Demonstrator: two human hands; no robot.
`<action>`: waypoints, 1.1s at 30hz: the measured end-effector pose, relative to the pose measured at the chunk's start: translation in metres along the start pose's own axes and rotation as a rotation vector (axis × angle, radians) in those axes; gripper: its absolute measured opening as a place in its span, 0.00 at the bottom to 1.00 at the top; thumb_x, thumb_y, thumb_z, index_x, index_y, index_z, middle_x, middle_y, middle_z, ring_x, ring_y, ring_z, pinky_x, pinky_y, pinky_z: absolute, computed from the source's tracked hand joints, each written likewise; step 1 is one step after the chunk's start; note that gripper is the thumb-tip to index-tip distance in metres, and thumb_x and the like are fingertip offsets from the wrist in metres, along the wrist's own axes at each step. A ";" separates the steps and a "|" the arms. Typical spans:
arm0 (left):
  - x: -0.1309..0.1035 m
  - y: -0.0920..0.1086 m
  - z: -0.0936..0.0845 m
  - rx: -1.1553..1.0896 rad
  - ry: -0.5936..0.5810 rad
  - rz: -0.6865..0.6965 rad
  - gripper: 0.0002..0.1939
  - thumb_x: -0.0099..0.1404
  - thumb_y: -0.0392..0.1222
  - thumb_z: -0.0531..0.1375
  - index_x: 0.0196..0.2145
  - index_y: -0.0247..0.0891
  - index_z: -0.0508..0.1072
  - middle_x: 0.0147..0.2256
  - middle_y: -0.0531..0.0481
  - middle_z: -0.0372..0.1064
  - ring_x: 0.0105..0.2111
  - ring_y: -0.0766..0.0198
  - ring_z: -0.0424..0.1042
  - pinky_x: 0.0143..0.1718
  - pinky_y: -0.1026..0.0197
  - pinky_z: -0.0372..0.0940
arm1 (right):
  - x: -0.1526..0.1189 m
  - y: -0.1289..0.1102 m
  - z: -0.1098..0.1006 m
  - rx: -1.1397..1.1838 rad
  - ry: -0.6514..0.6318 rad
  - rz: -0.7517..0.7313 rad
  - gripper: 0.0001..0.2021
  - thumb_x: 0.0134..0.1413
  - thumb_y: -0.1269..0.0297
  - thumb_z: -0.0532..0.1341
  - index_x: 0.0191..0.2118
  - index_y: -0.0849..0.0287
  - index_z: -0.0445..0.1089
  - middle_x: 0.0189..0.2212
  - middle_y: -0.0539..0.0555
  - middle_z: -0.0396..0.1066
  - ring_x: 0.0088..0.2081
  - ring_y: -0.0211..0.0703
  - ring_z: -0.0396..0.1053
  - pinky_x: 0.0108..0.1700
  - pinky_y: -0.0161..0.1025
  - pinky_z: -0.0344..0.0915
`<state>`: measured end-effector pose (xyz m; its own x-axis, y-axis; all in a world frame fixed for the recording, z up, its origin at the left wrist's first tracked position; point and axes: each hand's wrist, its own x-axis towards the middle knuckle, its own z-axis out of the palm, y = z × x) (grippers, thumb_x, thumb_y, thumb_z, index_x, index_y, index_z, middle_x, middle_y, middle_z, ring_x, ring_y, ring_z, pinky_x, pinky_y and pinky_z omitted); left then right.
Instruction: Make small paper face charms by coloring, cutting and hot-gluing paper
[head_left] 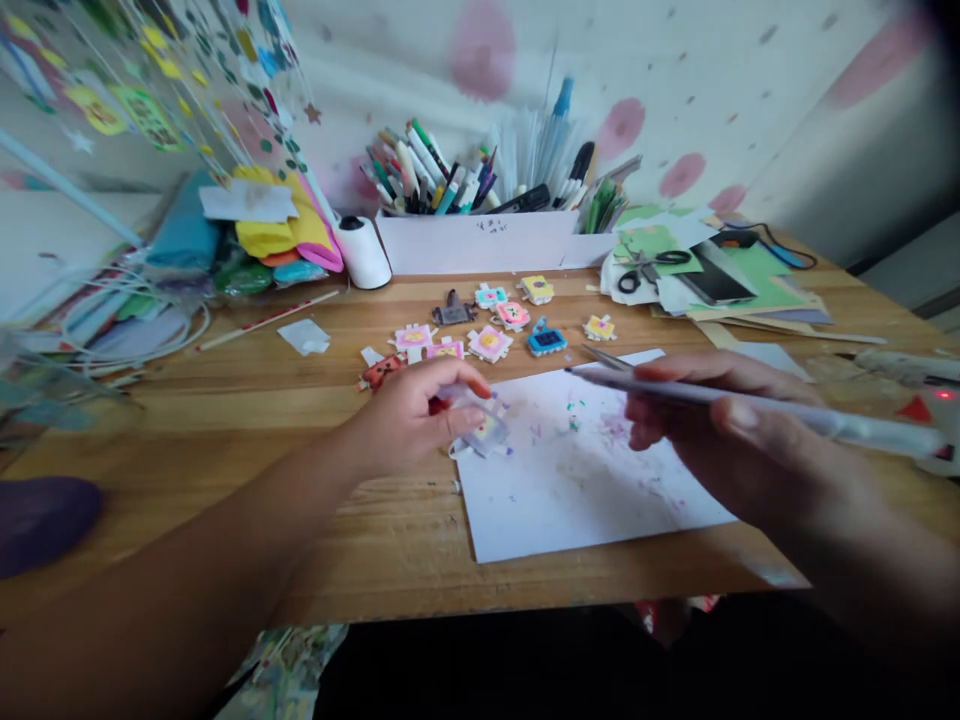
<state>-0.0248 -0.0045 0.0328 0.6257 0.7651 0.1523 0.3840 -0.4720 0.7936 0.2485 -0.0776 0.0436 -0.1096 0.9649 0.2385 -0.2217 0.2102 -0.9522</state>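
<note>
My left hand (pixel 416 415) is closed on a small pale paper cut-out (pixel 489 428) with purple marks and a yellowish middle, its fingers partly covering it. It is over the left edge of a white paper sheet (pixel 517 530) stained with purple and green marks. In my right hand (pixel 720 420), above the sheet's right part, is a long white pen (pixel 832 420) with a dark tip pointing left. A thin pointed metal tool (pixel 606 358) also juts from the same hand; its kind is unclear. Behind the sheet lie several small coloured paper figures (pixel 490 343), one blue (pixel 546 338).
At the back stands a white box (pixel 472 245) full of pens, beside a thread spool (pixel 364 255). Scissors (pixel 651 268) and a phone (pixel 716 278) lie on papers at right. A black binder clip (pixel 453 308) is behind the figures. A purple object (pixel 45 525) sits at left.
</note>
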 end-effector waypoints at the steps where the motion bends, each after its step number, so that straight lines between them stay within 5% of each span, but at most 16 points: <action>1: -0.001 0.001 0.002 0.011 -0.061 0.019 0.13 0.64 0.43 0.56 0.44 0.37 0.71 0.29 0.55 0.65 0.25 0.69 0.63 0.26 0.66 0.59 | -0.002 0.000 0.002 0.018 -0.034 0.022 0.14 0.53 0.57 0.65 0.42 0.58 0.76 0.32 0.56 0.76 0.34 0.46 0.73 0.33 0.40 0.71; 5: -0.003 0.000 0.012 -0.016 -0.128 0.064 0.17 0.67 0.40 0.52 0.53 0.41 0.69 0.37 0.49 0.68 0.37 0.64 0.67 0.37 0.61 0.63 | -0.003 0.004 0.012 0.084 -0.022 0.071 0.08 0.54 0.60 0.64 0.38 0.56 0.75 0.26 0.52 0.75 0.29 0.41 0.72 0.31 0.36 0.69; 9: -0.006 -0.004 0.023 -0.380 -0.080 -0.019 0.21 0.63 0.40 0.58 0.54 0.40 0.65 0.29 0.54 0.65 0.28 0.68 0.67 0.30 0.64 0.63 | -0.001 0.005 0.020 0.127 0.010 0.074 0.05 0.50 0.64 0.67 0.31 0.56 0.71 0.23 0.49 0.74 0.26 0.38 0.71 0.28 0.34 0.67; 14: -0.009 0.000 0.030 -0.710 -0.062 -0.047 0.18 0.58 0.40 0.66 0.42 0.39 0.62 0.28 0.55 0.69 0.27 0.68 0.69 0.28 0.65 0.66 | -0.005 0.012 0.022 0.096 -0.025 0.101 0.06 0.50 0.65 0.67 0.31 0.57 0.69 0.25 0.49 0.74 0.26 0.38 0.71 0.30 0.35 0.68; 24: -0.015 0.002 0.034 -0.706 -0.056 -0.103 0.18 0.51 0.42 0.70 0.30 0.35 0.64 0.26 0.55 0.68 0.25 0.71 0.68 0.26 0.68 0.64 | -0.004 0.030 0.036 0.136 -0.046 0.160 0.07 0.52 0.64 0.65 0.29 0.58 0.67 0.24 0.49 0.75 0.25 0.38 0.71 0.28 0.36 0.67; 33: -0.021 0.006 0.033 -0.676 -0.018 -0.040 0.15 0.54 0.43 0.68 0.29 0.36 0.65 0.28 0.54 0.68 0.21 0.71 0.70 0.22 0.67 0.66 | -0.008 0.041 0.047 0.142 -0.085 0.051 0.08 0.56 0.63 0.63 0.29 0.57 0.65 0.24 0.50 0.75 0.26 0.39 0.71 0.29 0.38 0.67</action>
<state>-0.0130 -0.0384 0.0147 0.6331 0.7662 0.1104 -0.0990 -0.0614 0.9932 0.1949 -0.0840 0.0111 -0.2042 0.9559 0.2110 -0.3475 0.1307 -0.9285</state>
